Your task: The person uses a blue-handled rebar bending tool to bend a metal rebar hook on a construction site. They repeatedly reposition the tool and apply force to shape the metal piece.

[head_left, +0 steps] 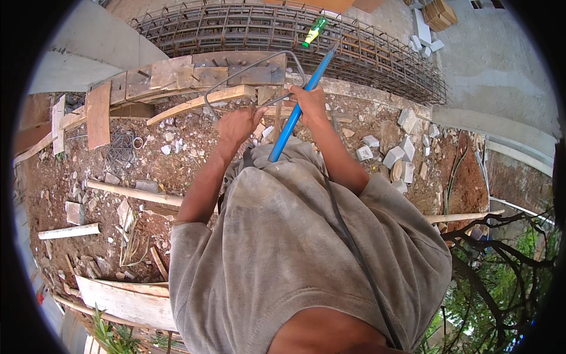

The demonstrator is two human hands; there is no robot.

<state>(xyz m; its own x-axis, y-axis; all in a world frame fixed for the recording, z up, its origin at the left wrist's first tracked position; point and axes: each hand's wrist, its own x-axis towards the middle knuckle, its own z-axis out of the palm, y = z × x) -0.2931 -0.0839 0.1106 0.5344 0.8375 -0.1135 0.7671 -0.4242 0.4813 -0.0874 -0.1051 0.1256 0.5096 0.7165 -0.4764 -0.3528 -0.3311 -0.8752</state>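
Observation:
My left hand [239, 125] is closed round the lower end of a steel stirrup [249, 66], a dark bar bent into a large loop that rises ahead of my hands. My right hand [310, 103], just beside it, is wrapped round a blue rod [289, 134] with a dark, pointed tip. The rod slants from my waist up to the far right, its lower end against my shirt. One end of the stirrup reaches the fingers of my right hand; whether they also grip it, I cannot tell.
Beyond my hands lies a long rebar cage [236, 26] with a green bottle [315, 31] on it. Wooden formwork boards [171, 74] run along the near side. Broken concrete blocks [394, 154] lie at right, a loose plank [134, 192] at left. Branches [501, 271] stand behind right.

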